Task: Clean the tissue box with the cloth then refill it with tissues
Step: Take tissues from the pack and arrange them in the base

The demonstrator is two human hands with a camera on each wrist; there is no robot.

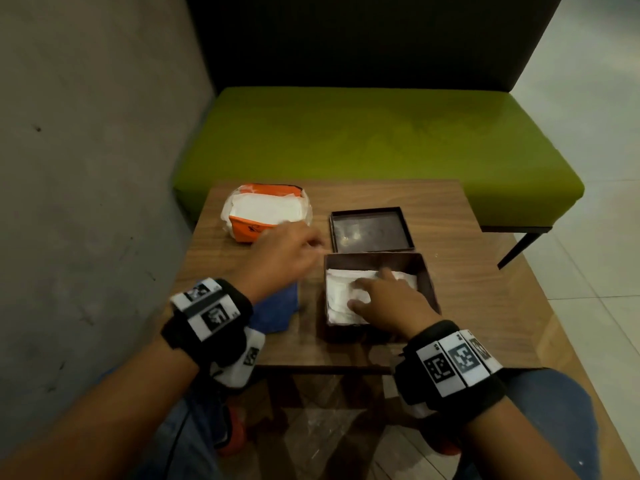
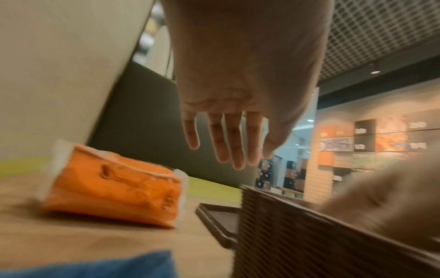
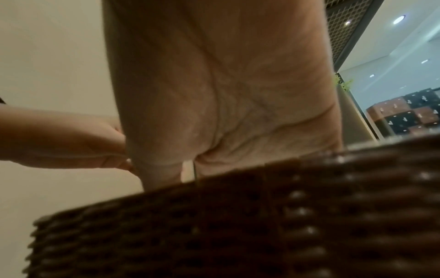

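Observation:
A brown woven tissue box (image 1: 426,277) stands open on the wooden table (image 1: 467,289), with a white stack of tissues (image 1: 341,292) lying inside. My right hand (image 1: 384,292) reaches into the box, its straight fingers pressing on the tissues. The box lid (image 1: 370,230) lies upturned just behind the box. My left hand (image 1: 287,252) hovers above the table between the box and the orange tissue pack (image 1: 263,211), fingers straight and holding nothing (image 2: 228,143). The blue cloth (image 1: 277,306) lies crumpled under my left wrist. In the right wrist view the box wall (image 3: 238,225) hides my fingertips.
A green bench (image 1: 381,140) with a dark backrest stands behind the table. A grey wall (image 1: 86,168) runs close along the left. Tiled floor lies to the right. My knees are under the table's front edge.

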